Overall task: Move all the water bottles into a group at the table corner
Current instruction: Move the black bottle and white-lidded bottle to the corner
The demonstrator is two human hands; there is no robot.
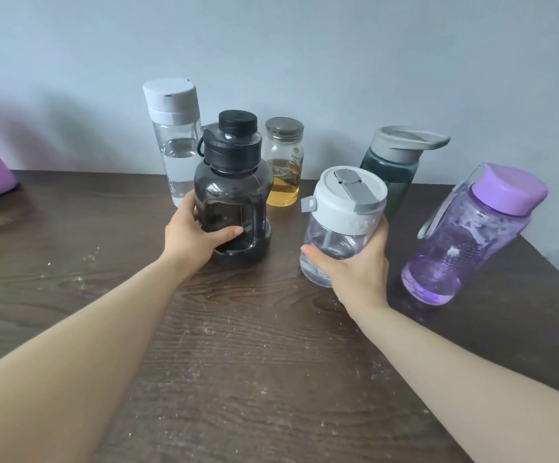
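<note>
Gripping the black bottle (233,192) low on its side, the left hand (193,233) has its fingers (229,233) closed around it; the bottle stands on the bench (238,362). The right hand (354,269) wraps a clear bottle (341,222) with a white lid. Far behind stand a tall clear bottle (176,142), a jar (284,162) with yellow liquid and a green bottle (395,168). A purple bottle (471,235) stands at the right, near the bench edge.

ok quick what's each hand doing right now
Left hand: closed around the dark smoky bottle.
Right hand: closed around the clear bottle with the white lid.
</note>
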